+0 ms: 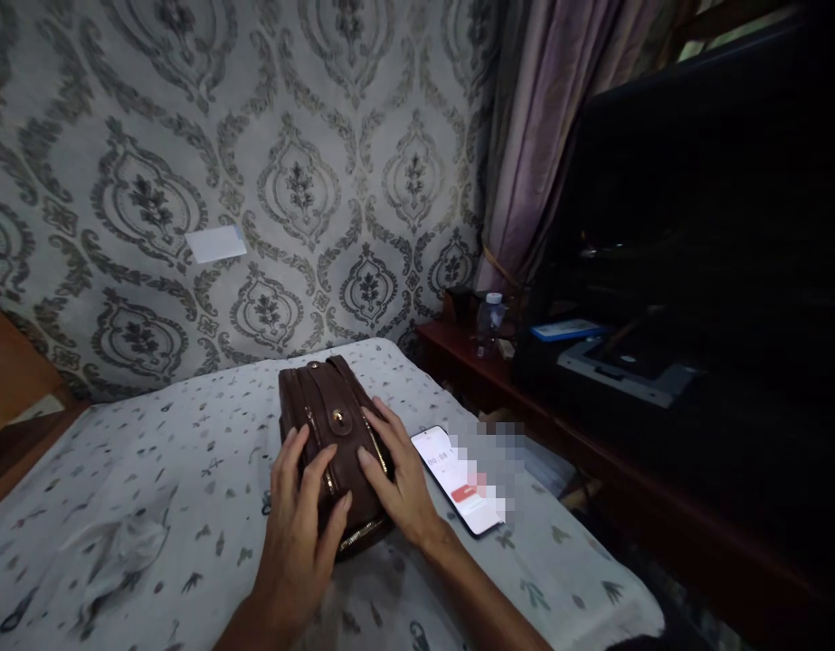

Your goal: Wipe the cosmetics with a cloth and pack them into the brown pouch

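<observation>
A dark brown leather bag (346, 452) with gold zips and a gold clasp on its flap lies on the patterned bedsheet. My left hand (301, 506) rests on its left and near side, fingers spread. On its right side lies my right hand (400, 475), thumb and fingers also apart, touching the leather near a zip. Neither hand is wrapped round the bag. Just right of my right hand, a phone (458, 488) lies face up with its screen lit; part of it is blurred out.
The white bedsheet (206, 443) spreads under everything, with a crumpled pale cloth (128, 551) at left. Along the right runs a dark red wooden table (458, 348) bearing a clear bottle (490, 324) and a blue-edged flat object (567, 330). Patterned wallpaper and a pink curtain (536, 136) stand behind.
</observation>
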Tool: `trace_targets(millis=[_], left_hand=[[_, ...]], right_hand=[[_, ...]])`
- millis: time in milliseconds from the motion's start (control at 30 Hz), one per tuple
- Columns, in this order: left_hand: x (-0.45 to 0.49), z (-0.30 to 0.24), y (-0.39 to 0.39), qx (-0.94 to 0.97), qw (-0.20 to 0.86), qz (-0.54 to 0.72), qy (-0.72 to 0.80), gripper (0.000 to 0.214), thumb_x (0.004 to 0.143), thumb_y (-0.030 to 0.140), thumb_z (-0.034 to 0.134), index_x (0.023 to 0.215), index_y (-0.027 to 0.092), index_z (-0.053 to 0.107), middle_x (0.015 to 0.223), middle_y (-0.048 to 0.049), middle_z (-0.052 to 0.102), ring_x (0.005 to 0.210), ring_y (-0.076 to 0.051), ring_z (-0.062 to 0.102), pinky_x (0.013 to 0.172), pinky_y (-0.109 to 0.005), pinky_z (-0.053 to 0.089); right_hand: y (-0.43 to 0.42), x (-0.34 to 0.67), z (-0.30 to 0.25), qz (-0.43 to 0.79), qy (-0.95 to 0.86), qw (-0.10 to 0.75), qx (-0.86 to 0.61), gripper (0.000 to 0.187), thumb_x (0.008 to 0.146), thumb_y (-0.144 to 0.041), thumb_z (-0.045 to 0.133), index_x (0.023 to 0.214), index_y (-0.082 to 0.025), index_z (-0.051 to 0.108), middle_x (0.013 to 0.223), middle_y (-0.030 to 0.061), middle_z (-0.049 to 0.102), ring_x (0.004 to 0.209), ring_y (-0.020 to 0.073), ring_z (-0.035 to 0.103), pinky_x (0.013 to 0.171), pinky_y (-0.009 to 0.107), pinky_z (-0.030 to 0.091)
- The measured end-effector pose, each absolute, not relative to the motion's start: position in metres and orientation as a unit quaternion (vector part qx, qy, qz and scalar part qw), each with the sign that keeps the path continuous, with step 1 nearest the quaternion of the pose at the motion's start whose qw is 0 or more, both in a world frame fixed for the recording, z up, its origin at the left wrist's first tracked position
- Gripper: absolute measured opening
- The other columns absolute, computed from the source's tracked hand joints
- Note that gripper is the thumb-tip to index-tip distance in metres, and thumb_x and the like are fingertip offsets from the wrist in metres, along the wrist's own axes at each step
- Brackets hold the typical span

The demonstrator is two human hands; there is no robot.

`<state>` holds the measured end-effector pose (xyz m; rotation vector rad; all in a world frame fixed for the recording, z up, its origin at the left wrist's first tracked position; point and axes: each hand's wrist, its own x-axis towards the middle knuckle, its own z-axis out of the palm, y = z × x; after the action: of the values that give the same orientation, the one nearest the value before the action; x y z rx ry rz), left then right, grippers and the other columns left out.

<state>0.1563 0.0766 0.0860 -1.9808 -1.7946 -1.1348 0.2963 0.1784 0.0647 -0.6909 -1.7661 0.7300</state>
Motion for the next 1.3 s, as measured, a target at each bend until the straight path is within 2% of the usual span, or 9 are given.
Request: trace_targets(millis=[133, 267, 367, 467, 633, 767, 833, 1000, 1300], left_hand=[[0.152, 0.088, 0.08, -0.687, 0.107, -0.395, -0.6, 0.043, 0.096, 0.024, 0.05, 0.137, 0.029, 0.041, 0.154, -0.0124, 0.031, 0.145, -0.032, 0.029, 0.112, -0.057, 0.039], [0.147, 0.092, 0.085, -0.69, 0.08, -0.406, -0.594, 0.049, 0.093, 0.026, 0.054, 0.14, 0.026, 0.039, 0.158, -0.0142, 0.023, 0.148, -0.035, 0.024, 0.115, -0.061, 0.033], [0.146, 0.092, 0.087, -0.697, 0.069, -0.405, -0.588, 0.052, 0.092, 0.026, 0.055, 0.142, 0.027, 0.038, 0.161, -0.0135, 0.019, 0.151, -0.037, 0.017, 0.118, -0.063, 0.026], [0.146, 0.09, 0.088, -0.7, 0.07, -0.407, -0.582, 0.053, 0.093, 0.026, 0.054, 0.143, 0.027, 0.036, 0.161, -0.0136, 0.019, 0.151, -0.036, 0.016, 0.118, -0.063, 0.023], [0.146, 0.089, 0.089, -0.699, 0.077, -0.409, -0.581, 0.053, 0.092, 0.025, 0.055, 0.141, 0.026, 0.037, 0.158, -0.0149, 0.023, 0.149, -0.037, 0.02, 0.117, -0.064, 0.025], [0.14, 0.092, 0.095, -0.693, 0.057, -0.423, -0.581, 0.058, 0.091, 0.027, 0.056, 0.144, 0.026, 0.033, 0.154, -0.0155, 0.029, 0.147, -0.035, 0.025, 0.116, -0.063, 0.029], [0.137, 0.095, 0.099, -0.688, 0.036, -0.437, -0.578, 0.062, 0.092, 0.029, 0.055, 0.147, 0.027, 0.027, 0.156, -0.0156, 0.027, 0.148, -0.034, 0.024, 0.116, -0.062, 0.03], [0.132, 0.095, 0.109, -0.681, 0.011, -0.442, -0.583, 0.07, 0.094, 0.03, 0.053, 0.154, 0.029, 0.016, 0.163, -0.0156, 0.016, 0.152, -0.034, 0.017, 0.117, -0.062, 0.028], [0.129, 0.089, 0.111, -0.693, 0.031, -0.443, -0.567, 0.069, 0.094, 0.025, 0.053, 0.154, 0.032, 0.019, 0.163, -0.0137, 0.019, 0.152, -0.033, 0.018, 0.117, -0.062, 0.028]], right_hand=[[0.178, 0.292, 0.061, 0.267, -0.753, 0.528, -0.288, 0.049, 0.098, -0.04, 0.048, 0.145, -0.024, 0.047, 0.155, 0.0119, 0.04, 0.144, 0.0239, 0.037, 0.119, 0.048, 0.031], [0.172, 0.294, 0.068, 0.25, -0.761, 0.52, -0.297, 0.049, 0.099, -0.036, 0.044, 0.148, -0.027, 0.043, 0.155, 0.0098, 0.04, 0.144, 0.0224, 0.037, 0.12, 0.046, 0.031], [0.168, 0.296, 0.081, 0.238, -0.776, 0.492, -0.316, 0.049, 0.098, -0.031, 0.043, 0.146, -0.028, 0.047, 0.154, 0.0087, 0.039, 0.145, 0.0235, 0.035, 0.119, 0.046, 0.032], [0.171, 0.296, 0.099, 0.236, -0.798, 0.442, -0.335, 0.052, 0.093, -0.027, 0.046, 0.145, -0.025, 0.049, 0.149, 0.0116, 0.044, 0.142, 0.0261, 0.038, 0.117, 0.048, 0.034], [0.186, 0.287, 0.116, 0.243, -0.81, 0.39, -0.364, 0.053, 0.093, -0.028, 0.05, 0.146, -0.026, 0.048, 0.144, 0.0106, 0.053, 0.14, 0.0301, 0.041, 0.114, 0.054, 0.036], [0.19, 0.28, 0.117, 0.225, -0.817, 0.388, -0.363, 0.052, 0.093, -0.024, 0.051, 0.145, -0.034, 0.049, 0.146, 0.006, 0.053, 0.142, 0.0301, 0.039, 0.113, 0.054, 0.038], [0.189, 0.28, 0.117, 0.213, -0.823, 0.375, -0.37, 0.054, 0.092, -0.02, 0.05, 0.144, -0.035, 0.05, 0.148, 0.0073, 0.051, 0.142, 0.0319, 0.04, 0.112, 0.056, 0.039], [0.187, 0.278, 0.119, 0.183, -0.833, 0.359, -0.378, 0.056, 0.089, -0.016, 0.046, 0.142, -0.031, 0.054, 0.149, 0.0114, 0.048, 0.14, 0.0341, 0.043, 0.11, 0.056, 0.04], [0.181, 0.271, 0.111, 0.084, -0.828, 0.398, -0.387, 0.056, 0.085, -0.016, 0.046, 0.139, -0.026, 0.057, 0.144, 0.014, 0.053, 0.129, 0.0341, 0.054, 0.103, 0.054, 0.047]])
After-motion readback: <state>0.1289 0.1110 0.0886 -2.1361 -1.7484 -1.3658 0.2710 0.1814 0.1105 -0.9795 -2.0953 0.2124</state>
